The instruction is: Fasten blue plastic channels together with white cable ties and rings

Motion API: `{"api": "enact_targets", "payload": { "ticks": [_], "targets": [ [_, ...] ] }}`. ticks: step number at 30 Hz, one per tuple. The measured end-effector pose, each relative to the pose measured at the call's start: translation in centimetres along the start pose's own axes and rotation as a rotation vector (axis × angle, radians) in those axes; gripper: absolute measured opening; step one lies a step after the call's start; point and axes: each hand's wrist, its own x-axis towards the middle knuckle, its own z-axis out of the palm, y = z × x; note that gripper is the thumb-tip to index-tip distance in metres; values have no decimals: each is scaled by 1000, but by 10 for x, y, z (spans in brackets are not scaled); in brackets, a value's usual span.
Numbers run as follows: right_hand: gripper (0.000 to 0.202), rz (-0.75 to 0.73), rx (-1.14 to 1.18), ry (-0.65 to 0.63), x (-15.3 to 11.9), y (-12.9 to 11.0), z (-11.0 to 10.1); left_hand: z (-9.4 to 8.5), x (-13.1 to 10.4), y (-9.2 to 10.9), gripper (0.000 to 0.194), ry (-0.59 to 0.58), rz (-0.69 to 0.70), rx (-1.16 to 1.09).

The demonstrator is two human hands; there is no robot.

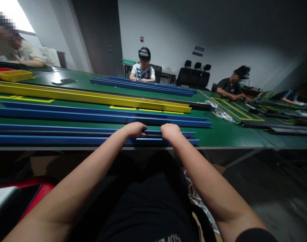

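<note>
Both my hands are over the nearest blue channel, a long profile lying along the front edge of the green table. A dark strip runs inside it. My left hand is closed, thumb pointing right, knuckles up. A short gap to its right, my right hand is curled into a fist at the channel, near its right end. The fingertips of both hands are hidden, so what they grip cannot be made out. Just behind lies a second blue channel, apart from my hands.
Farther back is a long yellow channel with a black profile along it. More blue channels lie before a person across the table. Crumpled clear plastic sits at right, a yellow bin at left. Other people work at both sides.
</note>
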Motion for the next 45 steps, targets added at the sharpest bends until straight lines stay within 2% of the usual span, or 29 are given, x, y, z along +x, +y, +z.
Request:
{"api": "enact_targets", "payload": {
  "ticks": [9, 16, 19, 25, 28, 32, 37, 40, 45],
  "targets": [
    [33, 46, 6, 0, 8, -7, 4, -9, 0, 13, 32, -65, -71, 38],
    [33, 58, 33, 18, 2, -7, 5, -5, 29, 48, 35, -71, -28, 64],
    [31, 56, 42, 24, -2, -7, 5, 0, 38, 55, 37, -54, 2, 42],
    [31, 51, 55, 34, -5, -6, 5, 8, 38, 48, 29, 21, 107, 52],
    [28, 39, 60, 41, -5, -1, 5, 8, 35, 42, 23, 27, 109, 79],
    [39, -54, 50, 6, -3, 7, 1, 4, 19, 21, 21, -1, 82, 87],
    [36, -91, -16, -37, 4, 13, -8, -3, -6, -7, 20, -24, -5, 37],
    [38, -141, -50, -42, 6, 17, -6, -6, -11, -8, 24, -25, -9, -5],
    [40, -227, -48, 24, 5, 28, 4, -10, -12, -2, 27, -33, -61, -34]
  ]
}}
